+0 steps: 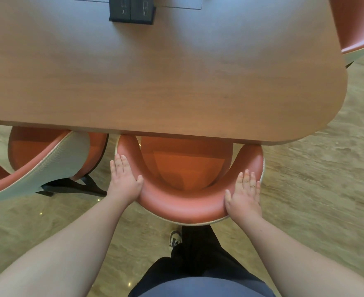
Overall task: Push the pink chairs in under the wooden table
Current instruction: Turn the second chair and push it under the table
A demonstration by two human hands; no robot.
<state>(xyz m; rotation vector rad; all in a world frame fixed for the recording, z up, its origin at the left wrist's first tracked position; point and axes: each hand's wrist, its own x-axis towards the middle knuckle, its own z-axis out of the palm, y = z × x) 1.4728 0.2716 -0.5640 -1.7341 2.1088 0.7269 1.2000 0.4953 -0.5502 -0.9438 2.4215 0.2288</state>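
Now both hands point(124, 181) press pink chair point(183, 204) backrest.

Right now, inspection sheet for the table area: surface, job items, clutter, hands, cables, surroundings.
Surface: wooden table, rounded corner at right, top mostly bare.
Job's things: pink chair in front of the person, armrest tips at the table edge, seat partly under it; second pink chair to the left, angled and further out; third pink chair at the far right side.
Clutter: black socket box on the far part of the table.
Hands: left hand and right hand rest flat on the chair's curved backrest, fingers straight.
Cables: nothing seen.
Surroundings: beige stone-look floor; the person's shoe behind the chair.
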